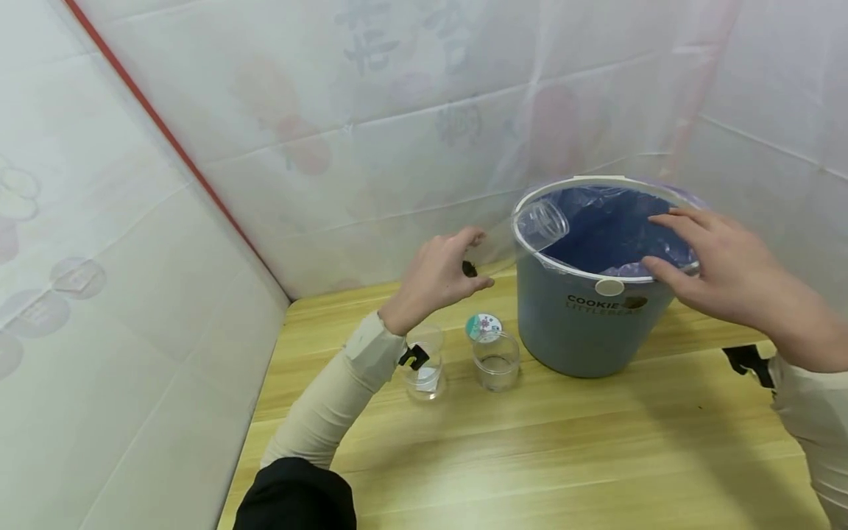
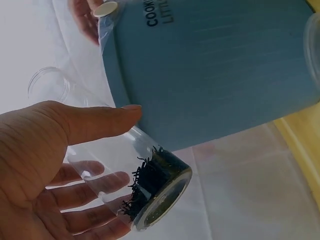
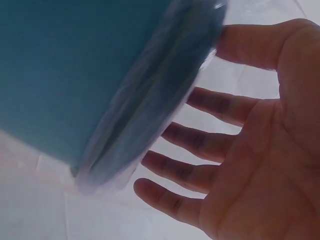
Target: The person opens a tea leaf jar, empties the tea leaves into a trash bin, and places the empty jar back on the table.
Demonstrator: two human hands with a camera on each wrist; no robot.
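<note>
My left hand [image 1: 440, 276] grips a clear plastic jar [image 1: 538, 227] near its base. The jar lies tilted, its mouth over the left rim of a blue-grey bucket [image 1: 583, 331] lined with a clear bag. Dark, thin strands [image 2: 147, 182], like dry tea leaves, sit at the jar's bottom in the left wrist view. At the bucket's right side, my right hand [image 1: 735, 269] is spread with its fingers fairly straight, near the bag-covered rim [image 3: 150, 110]. Whether the right fingertips touch the rim, I cannot tell.
Left of the bucket on the wooden table [image 1: 530, 471] stand a clear cup [image 1: 497, 372] and another clear container [image 1: 425, 383] with a white label, partly behind the left wrist. A round printed lid [image 1: 483, 325] lies behind the cup. White sheeting [image 1: 397, 162] hangs behind.
</note>
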